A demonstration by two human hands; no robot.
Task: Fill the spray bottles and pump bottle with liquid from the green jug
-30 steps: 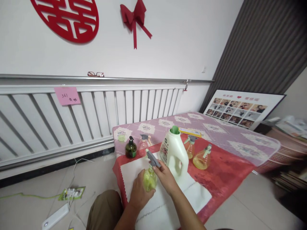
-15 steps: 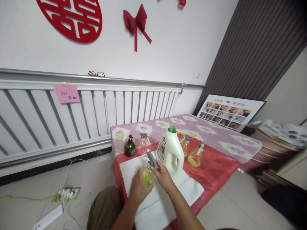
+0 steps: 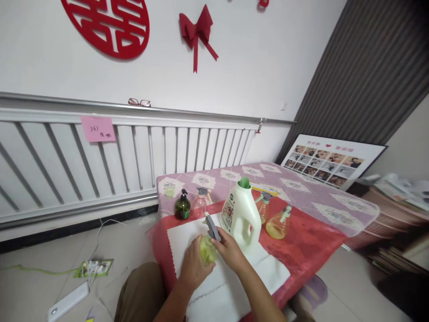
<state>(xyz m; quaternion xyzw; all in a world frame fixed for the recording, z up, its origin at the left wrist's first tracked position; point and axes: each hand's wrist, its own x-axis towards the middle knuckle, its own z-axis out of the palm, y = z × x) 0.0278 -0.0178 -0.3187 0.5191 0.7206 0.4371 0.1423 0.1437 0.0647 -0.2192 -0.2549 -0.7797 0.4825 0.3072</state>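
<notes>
My left hand [image 3: 195, 266] is wrapped round the body of a clear yellow-green spray bottle [image 3: 207, 251] held above a white cloth [image 3: 228, 291]. On its grey trigger head [image 3: 212, 227], my right hand [image 3: 228, 250] has closed its fingers; whether the head is screwed on or loose, I cannot tell. Just beyond stands a big pale green jug [image 3: 241, 214] with a green cap or spout on top. Behind my left hand are a dark green pump bottle [image 3: 182, 206] and a pink spray bottle [image 3: 199, 205]. To the jug's right stand an orange spray bottle [image 3: 263, 209] and a yellow one [image 3: 277, 226].
A red cloth [image 3: 308, 230] covers the near part of a table with a purple patterned cover [image 3: 231, 173]. A small green cup [image 3: 169, 191] sits at its left. A radiator [image 3: 187, 145] runs behind. On the floor at left lies a power strip [image 3: 95, 268] with cables.
The view has shifted slightly, so the scene sits a little further right. Both hands stay on the spray bottle, whose trigger head has turned or tilted slightly.
</notes>
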